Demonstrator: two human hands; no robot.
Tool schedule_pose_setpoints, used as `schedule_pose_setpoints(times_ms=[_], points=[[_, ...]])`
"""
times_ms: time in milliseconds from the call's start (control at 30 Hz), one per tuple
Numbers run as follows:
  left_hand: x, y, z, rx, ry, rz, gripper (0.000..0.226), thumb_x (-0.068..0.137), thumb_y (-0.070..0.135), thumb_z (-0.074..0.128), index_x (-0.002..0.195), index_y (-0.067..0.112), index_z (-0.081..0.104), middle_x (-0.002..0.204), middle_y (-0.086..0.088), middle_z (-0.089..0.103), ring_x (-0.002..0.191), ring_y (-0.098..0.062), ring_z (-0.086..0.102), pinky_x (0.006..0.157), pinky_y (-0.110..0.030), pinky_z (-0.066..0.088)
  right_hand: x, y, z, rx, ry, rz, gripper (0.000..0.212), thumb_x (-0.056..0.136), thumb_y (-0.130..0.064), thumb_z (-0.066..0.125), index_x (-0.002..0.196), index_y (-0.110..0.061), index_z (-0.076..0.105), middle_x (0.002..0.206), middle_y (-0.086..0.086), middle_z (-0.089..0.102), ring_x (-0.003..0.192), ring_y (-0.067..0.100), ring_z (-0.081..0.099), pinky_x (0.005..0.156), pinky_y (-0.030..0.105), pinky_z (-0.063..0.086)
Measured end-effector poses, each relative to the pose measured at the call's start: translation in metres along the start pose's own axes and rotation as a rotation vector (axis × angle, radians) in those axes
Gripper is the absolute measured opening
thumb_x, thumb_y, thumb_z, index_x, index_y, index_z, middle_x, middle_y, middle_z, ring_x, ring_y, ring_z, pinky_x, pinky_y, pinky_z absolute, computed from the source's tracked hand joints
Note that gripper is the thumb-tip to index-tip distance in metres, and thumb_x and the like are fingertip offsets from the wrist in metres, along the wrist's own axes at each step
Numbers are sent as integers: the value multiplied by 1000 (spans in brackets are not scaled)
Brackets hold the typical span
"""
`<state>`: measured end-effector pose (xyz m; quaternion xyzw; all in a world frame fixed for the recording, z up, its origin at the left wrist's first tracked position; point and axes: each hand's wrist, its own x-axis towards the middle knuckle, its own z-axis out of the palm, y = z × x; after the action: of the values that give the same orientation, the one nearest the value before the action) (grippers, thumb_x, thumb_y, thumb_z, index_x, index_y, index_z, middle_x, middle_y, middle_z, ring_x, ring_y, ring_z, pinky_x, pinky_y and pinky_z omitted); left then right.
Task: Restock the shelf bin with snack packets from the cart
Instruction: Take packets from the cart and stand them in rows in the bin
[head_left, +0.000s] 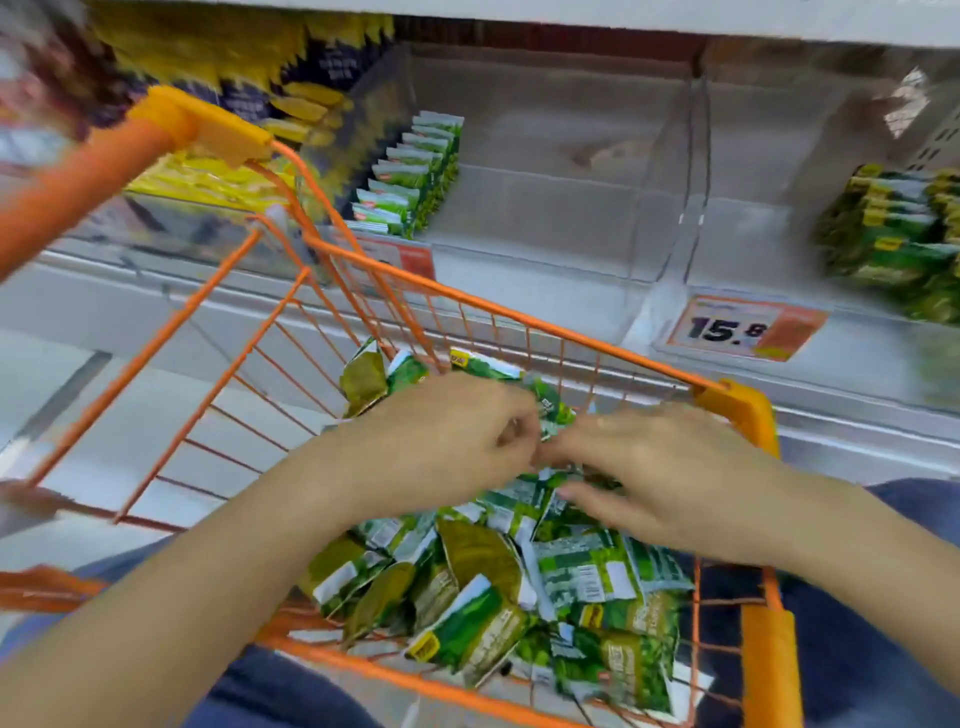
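A shop aisle, with a pale shelf (571, 291) running behind an orange wire cart (519, 317). Nearest, under both hands, lies a heap of green foil snack packets (519, 597) in the cart. The left hand (447, 441) has its fingers curled, pinching a green packet (553, 410) at the top of the heap. The right hand (670, 473) lies just beside it, fingers loosely spread over the packets; whether they grasp anything I cannot tell. Beyond the fingertips stands a clear plastic shelf bin (665, 171) with a short row of green packets (415, 176) at its left side. Right of the fingers hangs an orange price tag (743, 327).
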<state>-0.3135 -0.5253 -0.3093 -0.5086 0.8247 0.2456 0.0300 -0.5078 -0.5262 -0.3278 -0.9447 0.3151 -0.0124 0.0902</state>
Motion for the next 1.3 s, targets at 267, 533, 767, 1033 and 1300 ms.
schedule_pose_setpoints(times_ms=[267, 533, 767, 1033, 1300], points=[[-43, -16, 44, 88, -214, -1, 28, 83, 54, 62, 84, 26, 59, 83, 13, 62, 76, -2, 54, 62, -24, 42, 2, -16, 15, 280, -210, 78, 40, 88, -60, 47, 125, -45, 50, 114, -25, 61, 103, -6, 55, 83, 15, 44], [-1, 0, 7, -481, 162, 61, 19, 88, 35, 66, 74, 27, 56, 61, 13, 60, 58, -7, 55, 67, -40, 53, -3, 2, -4, 787, 23, 282, 36, 65, -46, 83, 96, -31, 70, 89, -5, 71, 85, 7, 65, 78, 32, 52], [78, 23, -13, -348, 558, 98, 21, 95, 37, 53, 112, 27, 57, 111, 15, 57, 98, -3, 49, 83, -24, 33, -45, 76, -49, 447, 663, 580, 36, 71, -10, 81, 72, -37, 57, 71, -19, 65, 74, 1, 61, 65, 16, 46], [163, 19, 5, 72, 509, -136, 74, 92, 61, 8, 132, 13, 48, 132, -13, 56, 122, -32, 47, 101, -40, 29, -101, 220, -59, 203, 577, 1074, 15, 84, -11, 69, 98, -10, 75, 85, 8, 70, 78, 12, 63, 70, 23, 42], [167, 11, 10, 117, 586, -59, 76, 87, 62, -1, 104, 20, 60, 100, -3, 68, 97, -26, 60, 86, -39, 38, -89, 279, -42, -52, 374, 1103, 14, 86, -12, 66, 98, -10, 73, 106, 10, 71, 101, 27, 62, 81, 27, 42]])
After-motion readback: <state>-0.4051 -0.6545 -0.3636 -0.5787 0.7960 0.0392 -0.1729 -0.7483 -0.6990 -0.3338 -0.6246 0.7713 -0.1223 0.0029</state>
